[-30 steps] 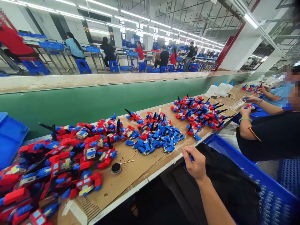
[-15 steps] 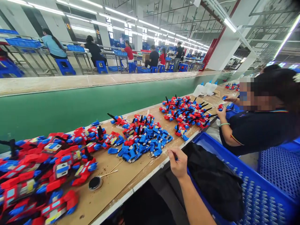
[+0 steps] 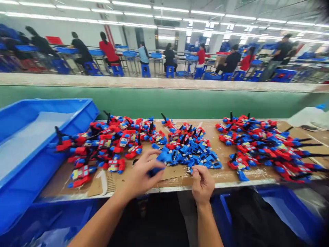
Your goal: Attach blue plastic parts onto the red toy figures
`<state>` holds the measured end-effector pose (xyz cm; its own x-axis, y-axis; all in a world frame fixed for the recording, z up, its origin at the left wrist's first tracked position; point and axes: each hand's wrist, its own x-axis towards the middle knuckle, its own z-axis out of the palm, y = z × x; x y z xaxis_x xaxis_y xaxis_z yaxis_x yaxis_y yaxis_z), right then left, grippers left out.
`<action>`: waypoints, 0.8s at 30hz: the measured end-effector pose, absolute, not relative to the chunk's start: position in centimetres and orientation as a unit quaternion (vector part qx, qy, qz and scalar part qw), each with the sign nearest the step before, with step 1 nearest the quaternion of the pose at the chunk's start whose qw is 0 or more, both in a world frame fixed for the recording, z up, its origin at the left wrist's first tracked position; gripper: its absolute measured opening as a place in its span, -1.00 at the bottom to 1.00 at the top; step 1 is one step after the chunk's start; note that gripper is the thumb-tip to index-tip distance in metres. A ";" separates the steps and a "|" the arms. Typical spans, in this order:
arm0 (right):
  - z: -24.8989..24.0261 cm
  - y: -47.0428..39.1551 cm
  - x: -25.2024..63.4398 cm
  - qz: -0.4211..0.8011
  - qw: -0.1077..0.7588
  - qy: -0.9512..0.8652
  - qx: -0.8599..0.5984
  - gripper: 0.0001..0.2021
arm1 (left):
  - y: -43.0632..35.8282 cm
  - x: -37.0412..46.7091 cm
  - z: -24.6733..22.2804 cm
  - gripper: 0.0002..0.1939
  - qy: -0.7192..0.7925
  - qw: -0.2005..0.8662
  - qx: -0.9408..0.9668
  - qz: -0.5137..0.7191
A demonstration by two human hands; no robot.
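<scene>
My left hand (image 3: 144, 173) is over the table's front part, smeared by motion, its thumb and fingers curled around a dark blue toy part (image 3: 154, 171) that shows only as a blur. Just ahead lies a heap of small blue toy parts (image 3: 191, 154) with white ends. My right hand (image 3: 203, 184) is closed in a pinch at the table edge, near the heap; whatever sits between its fingertips is too small to make out. Red and blue toy robot figures (image 3: 123, 135) with black pieces sticking up are piled beyond my left hand.
Another pile of toy robots (image 3: 259, 144) covers the right side, beside white bottles (image 3: 307, 118). At left stands a large blue bin (image 3: 77, 113). Black cloth (image 3: 254, 216) lies over a blue crate below the table. A green conveyor belt (image 3: 159, 103) runs behind; people sit beyond it.
My view has swung left, so the co-worker on the right is out of sight. My left hand has come into view over the table. My right hand stays closed near the edge.
</scene>
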<state>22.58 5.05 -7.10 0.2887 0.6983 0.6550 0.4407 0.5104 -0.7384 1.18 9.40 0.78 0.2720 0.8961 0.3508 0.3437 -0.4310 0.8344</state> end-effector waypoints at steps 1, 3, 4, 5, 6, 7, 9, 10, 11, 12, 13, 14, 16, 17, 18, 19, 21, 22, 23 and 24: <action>-7.0 5.1 22.7 0.098 0.636 -0.594 -0.483 -0.87 | 10.2 1.7 0.8 -0.89 0.411 0.299 0.757 0.410; -7.0 5.1 22.9 0.087 0.630 -0.597 -0.489 -0.87 | 12.7 3.8 0.7 -0.87 0.383 0.238 0.826 0.339; -7.0 5.1 23.0 0.081 0.628 -0.597 -0.493 -0.87 | 14.0 5.1 0.6 -0.84 0.375 0.209 0.852 0.298; -7.0 5.1 23.2 0.077 0.624 -0.598 -0.497 -0.86 | 15.2 6.4 0.6 -0.81 0.377 0.186 0.868 0.264; -7.1 5.2 23.3 0.075 0.621 -0.600 -0.499 -0.86 | 16.1 7.5 0.6 -0.77 0.385 0.173 0.874 0.240; -7.3 5.3 23.5 0.076 0.619 -0.600 -0.501 -0.85 | 16.6 8.3 0.6 -0.71 0.394 0.165 0.874 0.231; -7.7 5.5 24.0 0.087 0.617 -0.595 -0.507 -0.84 | 16.8 8.5 0.7 -0.51 0.412 0.157 0.863 0.246; -7.9 5.6 24.1 0.094 0.619 -0.588 -0.512 -0.84 | 16.6 8.0 0.7 -0.40 0.423 0.152 0.855 0.258; -8.0 5.7 24.2 0.097 0.622 -0.578 -0.519 -0.84 | 16.1 7.2 0.8 -0.32 0.434 0.145 0.848 0.267; -8.1 5.7 24.1 0.095 0.627 -0.567 -0.525 -0.84 | 15.5 6.2 0.8 -0.28 0.442 0.142 0.840 0.281; -8.1 5.7 23.7 0.090 0.632 -0.559 -0.530 -0.85 | 14.9 5.1 0.7 -0.29 0.451 0.149 0.826 0.303; -8.0 5.6 23.1 0.085 0.632 -0.560 -0.528 -0.85 | 14.1 4.0 0.6 -0.32 0.456 0.169 0.805 0.339; -7.4 5.1 21.1 0.082 0.622 -0.600 -0.497 -0.90 | 12.1 2.4 0.4 -0.46 0.459 0.262 0.722 0.446; -6.9 4.8 19.8 0.087 0.610 -0.636 -0.464 -0.91 | 10.8 1.9 0.4 -0.54 0.451 0.336 0.650 0.512; -6.4 4.5 18.4 0.094 0.595 -0.677 -0.423 -0.86 | 9.4 1.5 0.3 -0.60 0.432 0.415 0.561 0.571; -5.9 4.1 16.9 0.102 0.577 -0.715 -0.380 -0.77 | 8.0 1.3 0.4 -0.63 0.404 0.491 0.465 0.616; -5.1 3.5 14.4 0.118 0.543 -0.773 -0.304 -0.65 | 5.0 0.8 0.5 -0.65 0.330 0.604 0.283 0.668; -4.8 3.4 13.4 0.126 0.529 -0.792 -0.276 -0.64 | 3.7 0.5 0.6 -0.64 0.293 0.631 0.217 0.685; -4.6 3.3 12.5 0.133 0.520 -0.805 -0.253 -0.65 | 2.5 0.1 0.5 -0.62 0.266 0.644 0.173 0.696; -4.5 3.4 11.8 0.139 0.515 -0.813 -0.234 -0.66 | 1.4 -0.4 0.3 -0.61 0.249 0.650 0.150 0.702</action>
